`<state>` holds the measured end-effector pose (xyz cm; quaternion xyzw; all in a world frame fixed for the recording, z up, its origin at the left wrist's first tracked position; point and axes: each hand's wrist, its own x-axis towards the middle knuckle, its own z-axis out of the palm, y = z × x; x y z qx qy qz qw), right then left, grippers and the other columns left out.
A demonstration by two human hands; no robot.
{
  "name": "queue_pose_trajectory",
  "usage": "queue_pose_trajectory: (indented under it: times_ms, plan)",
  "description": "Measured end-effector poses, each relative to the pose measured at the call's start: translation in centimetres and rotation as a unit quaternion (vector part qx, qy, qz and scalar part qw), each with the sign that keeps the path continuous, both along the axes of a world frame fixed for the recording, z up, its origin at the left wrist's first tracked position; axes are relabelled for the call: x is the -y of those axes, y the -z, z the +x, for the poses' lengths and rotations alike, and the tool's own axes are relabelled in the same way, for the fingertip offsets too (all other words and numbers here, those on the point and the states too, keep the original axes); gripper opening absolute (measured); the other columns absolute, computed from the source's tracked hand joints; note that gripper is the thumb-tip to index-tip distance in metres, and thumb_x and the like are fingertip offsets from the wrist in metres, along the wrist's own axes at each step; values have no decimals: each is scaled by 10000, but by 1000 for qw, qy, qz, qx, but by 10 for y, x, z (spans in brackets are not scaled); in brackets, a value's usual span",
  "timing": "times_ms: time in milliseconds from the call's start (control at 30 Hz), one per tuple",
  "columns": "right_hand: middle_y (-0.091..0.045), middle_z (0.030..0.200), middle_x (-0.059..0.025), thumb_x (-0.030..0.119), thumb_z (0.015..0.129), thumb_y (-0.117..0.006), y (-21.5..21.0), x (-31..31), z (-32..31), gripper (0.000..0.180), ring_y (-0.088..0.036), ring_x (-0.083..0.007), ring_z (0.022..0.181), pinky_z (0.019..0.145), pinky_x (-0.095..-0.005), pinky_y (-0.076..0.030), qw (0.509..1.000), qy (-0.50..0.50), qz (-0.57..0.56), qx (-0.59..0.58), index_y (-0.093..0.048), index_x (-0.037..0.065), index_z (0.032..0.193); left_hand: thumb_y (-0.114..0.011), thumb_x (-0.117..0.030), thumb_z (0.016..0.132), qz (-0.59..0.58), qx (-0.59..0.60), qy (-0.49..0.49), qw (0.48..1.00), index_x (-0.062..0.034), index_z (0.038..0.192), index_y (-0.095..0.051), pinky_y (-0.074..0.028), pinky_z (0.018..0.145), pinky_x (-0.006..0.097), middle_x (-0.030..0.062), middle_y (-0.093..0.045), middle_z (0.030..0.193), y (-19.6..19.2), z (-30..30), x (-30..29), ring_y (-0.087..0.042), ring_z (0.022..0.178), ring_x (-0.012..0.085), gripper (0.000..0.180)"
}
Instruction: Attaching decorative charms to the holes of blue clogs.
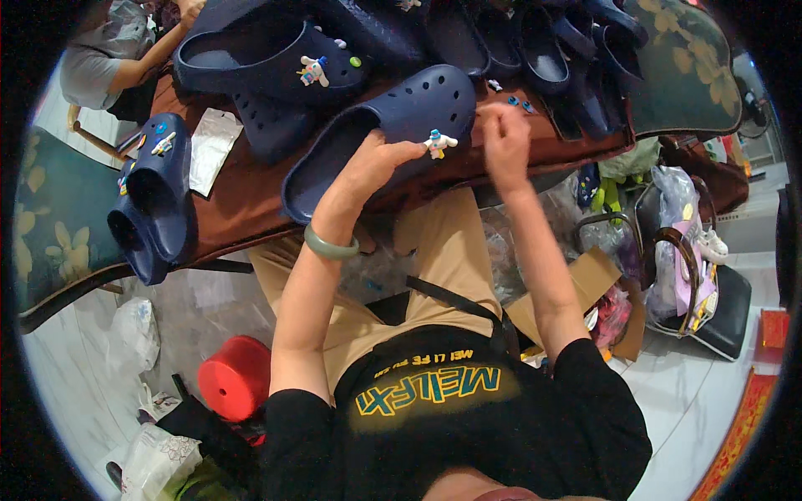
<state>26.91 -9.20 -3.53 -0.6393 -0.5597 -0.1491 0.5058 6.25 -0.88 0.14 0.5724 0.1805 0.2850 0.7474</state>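
My left hand (373, 165) grips a navy clog (401, 110) by its upper, fingers inside the foot opening and thumb outside. A small white figure charm with a blue top (438, 144) sits on the clog's upper beside my thumb tip. To the right of the clog's toe, my right hand (506, 149) is closed, fingertips pinched together and slightly blurred; what they hold, if anything, cannot be made out. Small blue charms (520, 103) and a white charm (494, 85) lie on the brown-red table cover (251, 192) just beyond it.
Another decorated navy clog (242, 57) lies at the far left, with several plain ones (541, 54) at the far right. A charmed pair (163, 188) and white packet (214, 149) lie left. Another person's arm (159, 58) shows far left. A red stool (236, 380) stands below.
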Motion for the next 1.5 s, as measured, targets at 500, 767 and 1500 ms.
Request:
queue_pose_trajectory:
  times_ms: [500, 767, 1500]
  plan:
    - [-685, 880, -17, 227, 817, -644, -14, -41, 94, 130, -600, -211, 887, 833, -423, -324, 916, 169, -254, 259, -724, 165, 898, -574, -80, 746, 44, 24, 17, 999, 28, 1130, -581, -438, 909, 306, 81, -623, 1078, 9, -5, -3, -566, 998, 180, 398]
    - [-663, 845, 28, 147, 769, -684, -81, -41, -25, 139, -589, -159, 826, 882, -392, -323, 937, -78, -59, 336, -686, 131, 907, -587, -109, 747, 44, 25, 22, 998, 19, 1109, -591, -453, 867, 305, 76, -620, 1052, 19, -1, -6, -575, 965, 177, 384]
    - [-591, 923, -61, 129, 618, -655, -76, -54, -50, 309, -512, -224, 972, 938, -395, -330, 851, -102, -231, 461, -665, 18, 907, -633, -118, 761, 39, -87, 10, 995, -12, 1000, -635, -474, 736, 264, 23, -645, 915, 14, 3, -18, -599, 811, 116, 262]
